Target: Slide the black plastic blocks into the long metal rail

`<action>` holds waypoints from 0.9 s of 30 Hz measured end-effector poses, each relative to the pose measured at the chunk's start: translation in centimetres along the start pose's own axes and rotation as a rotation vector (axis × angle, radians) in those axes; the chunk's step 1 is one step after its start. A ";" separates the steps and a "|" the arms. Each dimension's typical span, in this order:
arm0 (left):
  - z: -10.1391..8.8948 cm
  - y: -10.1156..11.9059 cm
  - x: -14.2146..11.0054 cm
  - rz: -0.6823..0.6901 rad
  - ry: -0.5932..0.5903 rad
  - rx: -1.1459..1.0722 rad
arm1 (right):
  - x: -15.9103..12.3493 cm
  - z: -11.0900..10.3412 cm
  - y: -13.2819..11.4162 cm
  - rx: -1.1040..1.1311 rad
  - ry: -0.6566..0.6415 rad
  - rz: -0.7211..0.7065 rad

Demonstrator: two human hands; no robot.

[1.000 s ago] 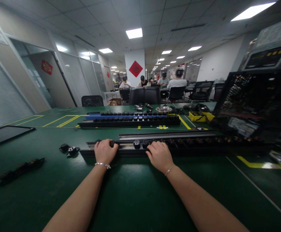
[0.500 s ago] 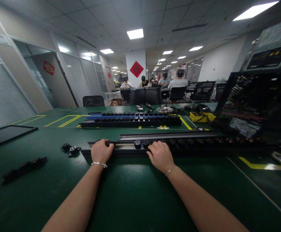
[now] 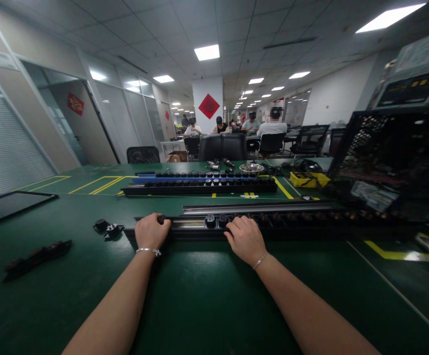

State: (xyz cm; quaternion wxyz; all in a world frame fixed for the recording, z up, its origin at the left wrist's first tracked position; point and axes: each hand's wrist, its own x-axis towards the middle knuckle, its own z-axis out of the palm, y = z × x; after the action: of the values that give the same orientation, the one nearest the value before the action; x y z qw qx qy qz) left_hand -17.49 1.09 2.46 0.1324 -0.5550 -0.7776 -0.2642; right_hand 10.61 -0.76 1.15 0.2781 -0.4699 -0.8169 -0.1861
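Resting apart on the long black rail [image 3: 195, 236] atop the green table [image 3: 199, 296], our left hand [image 3: 150, 231] curls over a black part [image 3: 161, 220] near the rail's left end, our right hand [image 3: 247, 240] farther along, probably steadying it, though we cannot tell whether either grips.

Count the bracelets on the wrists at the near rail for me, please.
2: one silvery bracelet by the left hand, one thinner bracelet by the right hand.
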 end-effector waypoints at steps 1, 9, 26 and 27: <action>-0.1 -0.1 0.0 -0.006 -0.004 0.005 | 0.0 0.0 0.0 0.000 0.000 0.001; 0.1 -0.7 0.3 -0.118 0.008 -0.017 | 0.0 0.0 0.0 -0.002 0.010 -0.009; 1.2 -2.0 0.4 -0.273 0.145 -0.153 | 0.0 0.0 0.1 0.021 0.001 0.006; 1.2 -2.1 0.4 -0.286 0.160 -0.157 | 0.0 0.0 0.1 0.019 0.001 0.007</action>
State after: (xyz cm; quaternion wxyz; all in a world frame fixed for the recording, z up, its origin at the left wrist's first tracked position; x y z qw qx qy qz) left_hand -19.46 1.56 1.17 0.1112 -0.4247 -0.8125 -0.3836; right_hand 10.72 -0.75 1.18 0.2836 -0.4698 -0.8168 -0.1780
